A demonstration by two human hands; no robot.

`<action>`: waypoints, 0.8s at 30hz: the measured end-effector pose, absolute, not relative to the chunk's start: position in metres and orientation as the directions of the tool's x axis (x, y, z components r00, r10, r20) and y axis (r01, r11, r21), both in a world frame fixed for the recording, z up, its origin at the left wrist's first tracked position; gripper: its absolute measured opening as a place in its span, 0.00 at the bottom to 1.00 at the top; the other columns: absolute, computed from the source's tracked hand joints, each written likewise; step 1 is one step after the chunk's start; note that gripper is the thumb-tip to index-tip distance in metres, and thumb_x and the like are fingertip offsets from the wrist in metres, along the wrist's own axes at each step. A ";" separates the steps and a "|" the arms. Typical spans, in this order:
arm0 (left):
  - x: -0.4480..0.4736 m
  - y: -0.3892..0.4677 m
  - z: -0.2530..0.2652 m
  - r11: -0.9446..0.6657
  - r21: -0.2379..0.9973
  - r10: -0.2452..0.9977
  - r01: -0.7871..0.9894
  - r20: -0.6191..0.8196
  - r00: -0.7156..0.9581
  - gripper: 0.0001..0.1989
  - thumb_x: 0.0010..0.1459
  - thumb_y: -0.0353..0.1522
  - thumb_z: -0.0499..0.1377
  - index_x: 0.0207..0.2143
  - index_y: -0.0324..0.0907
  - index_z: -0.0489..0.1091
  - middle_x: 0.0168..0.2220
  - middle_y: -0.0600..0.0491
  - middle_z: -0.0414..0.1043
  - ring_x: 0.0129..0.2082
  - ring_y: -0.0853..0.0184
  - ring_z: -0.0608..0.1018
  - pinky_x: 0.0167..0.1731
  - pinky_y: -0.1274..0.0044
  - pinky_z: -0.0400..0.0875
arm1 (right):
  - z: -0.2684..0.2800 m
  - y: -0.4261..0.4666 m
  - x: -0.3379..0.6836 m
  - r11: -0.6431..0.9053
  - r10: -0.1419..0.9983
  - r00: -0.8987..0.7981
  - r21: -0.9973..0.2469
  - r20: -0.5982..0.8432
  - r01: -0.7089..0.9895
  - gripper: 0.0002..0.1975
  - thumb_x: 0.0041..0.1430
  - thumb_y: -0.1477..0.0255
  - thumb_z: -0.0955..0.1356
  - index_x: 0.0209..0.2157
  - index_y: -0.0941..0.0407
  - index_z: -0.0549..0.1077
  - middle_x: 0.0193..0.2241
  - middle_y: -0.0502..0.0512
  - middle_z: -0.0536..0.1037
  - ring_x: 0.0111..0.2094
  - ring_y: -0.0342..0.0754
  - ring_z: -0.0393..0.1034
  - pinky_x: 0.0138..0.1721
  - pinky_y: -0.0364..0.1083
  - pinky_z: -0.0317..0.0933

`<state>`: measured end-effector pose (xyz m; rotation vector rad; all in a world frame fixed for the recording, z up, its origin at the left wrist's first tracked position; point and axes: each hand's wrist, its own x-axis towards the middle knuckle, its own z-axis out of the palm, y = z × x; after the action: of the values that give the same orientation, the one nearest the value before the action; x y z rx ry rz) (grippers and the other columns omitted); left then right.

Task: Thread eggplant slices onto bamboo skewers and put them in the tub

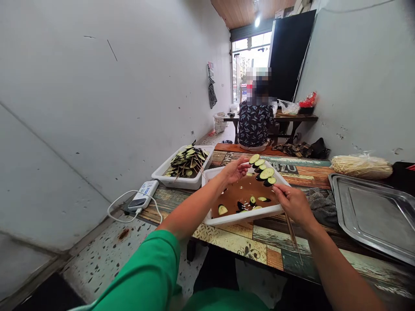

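Observation:
My right hand (292, 201) is closed around a bamboo skewer threaded with several eggplant slices (266, 173). Several bare bamboo skewers (292, 233) stick out below the same hand. Beside the far end of the threaded slices is my left hand (236, 170), its fingers partly curled and apart, with nothing visible in them. Both hands are above a white tub (223, 221) of brownish water, where loose eggplant slices (222, 210) float. To the left, a second white tub (181, 182) holds a heap of skewered eggplant slices (188, 162).
A power bank (144, 195) with a white cable lies at the table's left edge. On the right are metal trays (372, 211), a grey cloth (320, 205) and bagged enoki mushrooms (361, 166). A person (256, 123) sits beyond the patterned table (223, 239), facing away.

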<state>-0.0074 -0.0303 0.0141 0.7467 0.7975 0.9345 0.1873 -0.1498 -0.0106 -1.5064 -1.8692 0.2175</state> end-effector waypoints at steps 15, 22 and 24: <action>0.001 -0.031 0.009 0.443 0.847 0.890 -0.293 -0.379 0.253 0.04 0.54 0.30 0.59 0.28 0.39 0.67 0.25 0.53 0.70 0.24 0.71 0.72 0.27 0.79 0.68 | -0.020 -0.156 0.178 0.301 0.856 -0.191 -0.162 0.480 0.940 0.17 0.61 0.65 0.59 0.35 0.53 0.78 0.30 0.55 0.81 0.26 0.47 0.72 0.25 0.43 0.51; -0.002 -0.020 0.002 0.186 0.869 0.982 -0.458 -0.174 0.070 0.09 0.51 0.31 0.63 0.25 0.37 0.65 0.24 0.55 0.68 0.22 0.74 0.70 0.27 0.78 0.68 | -0.016 -0.150 0.191 0.376 0.881 -0.190 -0.398 0.433 0.837 0.15 0.57 0.62 0.62 0.38 0.52 0.78 0.32 0.52 0.82 0.27 0.48 0.75 0.27 0.43 0.61; -0.004 -0.014 -0.001 0.192 0.886 0.979 -0.422 -0.205 0.015 0.10 0.51 0.31 0.63 0.24 0.37 0.64 0.23 0.56 0.67 0.21 0.74 0.69 0.27 0.78 0.67 | -0.016 -0.146 0.194 0.414 0.874 -0.221 -0.425 0.433 0.805 0.15 0.57 0.62 0.63 0.36 0.52 0.78 0.32 0.52 0.82 0.28 0.48 0.75 0.28 0.44 0.63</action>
<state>-0.0038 -0.0144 -0.0014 0.7281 0.9957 1.2552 0.1939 -0.1460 -0.0156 -1.4183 -2.0535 0.1442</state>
